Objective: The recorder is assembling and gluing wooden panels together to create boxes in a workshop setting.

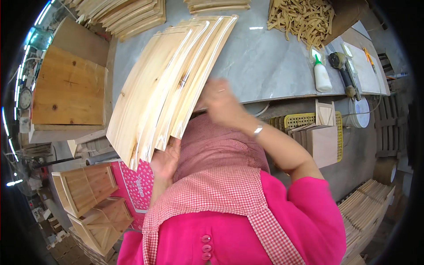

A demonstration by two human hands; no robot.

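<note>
Several pale wooden panels point(154, 75) with shiny edges lie fanned over one another, slanting across the table's near edge toward my body. My left hand point(165, 160) is at their lower corner and holds them there, its fingers partly hidden behind the wood. Close to the right-hand edge of the panels is my right hand point(220, 100), smeared by motion. Its fingertips are blurred, and whether they touch the wood does not show.
Stacked boards point(128, 17) lie at the table's far left. A heap of curved wooden strips point(300, 20), a white glue bottle point(322, 76) and a power tool point(342, 70) are at the right. A wooden box point(68, 86) stands left; a yellow crate point(300, 120) sits below the table.
</note>
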